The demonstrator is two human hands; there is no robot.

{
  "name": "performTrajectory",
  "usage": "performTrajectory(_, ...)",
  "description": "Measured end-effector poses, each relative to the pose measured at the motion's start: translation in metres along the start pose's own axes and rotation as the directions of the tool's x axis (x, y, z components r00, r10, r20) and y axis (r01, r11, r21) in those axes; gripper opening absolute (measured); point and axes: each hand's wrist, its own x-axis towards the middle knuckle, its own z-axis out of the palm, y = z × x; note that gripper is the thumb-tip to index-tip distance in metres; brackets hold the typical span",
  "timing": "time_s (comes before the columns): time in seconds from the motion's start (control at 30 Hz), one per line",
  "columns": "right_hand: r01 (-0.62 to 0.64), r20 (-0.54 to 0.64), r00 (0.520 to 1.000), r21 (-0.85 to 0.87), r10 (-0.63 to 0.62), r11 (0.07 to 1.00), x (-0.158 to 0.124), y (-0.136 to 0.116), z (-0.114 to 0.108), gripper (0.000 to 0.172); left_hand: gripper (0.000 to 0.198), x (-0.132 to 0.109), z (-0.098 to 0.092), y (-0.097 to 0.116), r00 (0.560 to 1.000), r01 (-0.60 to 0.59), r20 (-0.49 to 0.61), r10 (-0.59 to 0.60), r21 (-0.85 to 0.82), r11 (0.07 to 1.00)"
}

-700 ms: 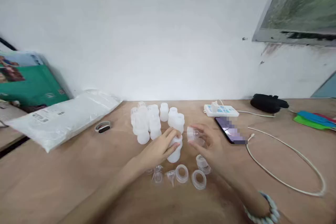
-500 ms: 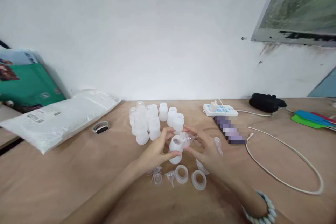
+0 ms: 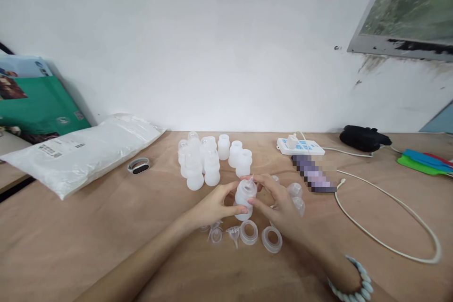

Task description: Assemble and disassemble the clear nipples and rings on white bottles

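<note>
Moved clear nipple (image 3: 250, 181) onto bottle (image 3: 244, 197) mouth, left hand (image 3: 213, 206) gripping bottle, right hand (image 3: 281, 205) pinching nipple; seemingly seating it, needing a square press.

Matt translucent plastic bottle (image 3: 245, 197), wooden table (image 3: 88, 240)

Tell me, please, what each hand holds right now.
Left hand: closed on the white bottle.
Right hand: closed on the clear cap atop it.
</note>
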Motion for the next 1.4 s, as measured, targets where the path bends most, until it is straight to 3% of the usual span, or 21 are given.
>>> performTrajectory(0.1, -0.005, -0.048, 0.999, -0.022, 0.004, 1.000, 0.000, 0.002, 0.002, 0.029, 0.050, 0.000, 0.000, 0.002, 1.000, 0.000, 0.005, 0.000, 0.009, 1.000)
performTrajectory(0.3, -0.138, -0.125, 0.983, 0.002, 0.137, 0.990, -0.001, 0.003, 0.012, 0.033, 0.050, -0.002, -0.001, 0.006, 1.000, 0.024, 0.014, -0.025, 0.061, 0.998)
performTrajectory(0.6, -0.092, -0.126, 0.985, 0.181, 0.116, 0.979, 0.001, 0.005, 0.003, 0.027, 0.053, 0.001, -0.003, 0.010, 0.999, 0.023, 0.039, -0.027, 0.108, 0.994)
performTrajectory(0.83, -0.050, -0.050, 0.997, 0.135, 0.057, 0.990, 0.000, 0.005, -0.005, 0.047, 0.056, 0.001, -0.014, 0.015, 0.999, -0.013, -0.044, 0.025, 0.256, 0.967)
performTrajectory(1.0, -0.027, -0.026, 0.999, 0.096, 0.030, 0.995, 0.004, 0.001, -0.012, 0.038, 0.044, 0.000, -0.021, 0.028, 1.000, 0.004, -0.027, 0.008, 0.425, 0.905)
performTrajectory(1.17, -0.110, -0.087, 0.989, 0.081, 0.117, 0.991, 0.005, 0.005, -0.009, 0.031, 0.044, -0.002, -0.013, 0.041, 0.999, 0.007, -0.033, 0.022, 0.687, 0.727)
performTrajectory(1.23, -0.169, -0.114, 0.978, 0.069, 0.176, 0.983, 0.004, 0.007, -0.005, 0.026, 0.046, -0.002, -0.006, 0.045, 0.999, 0.009, -0.036, 0.034, 0.811, 0.584)
performTrajectory(1.33, -0.271, -0.063, 0.959, 0.081, 0.277, 0.959, 0.002, 0.008, 0.000, 0.040, 0.049, -0.004, 0.005, 0.050, 0.997, -0.029, 0.003, 0.083, 0.946, 0.322)
performTrajectory(1.4, -0.309, -0.002, 0.951, 0.089, 0.310, 0.947, 0.001, 0.009, 0.001, 0.049, 0.051, -0.004, 0.009, 0.050, 0.992, -0.071, 0.048, 0.117, 0.978, 0.195)
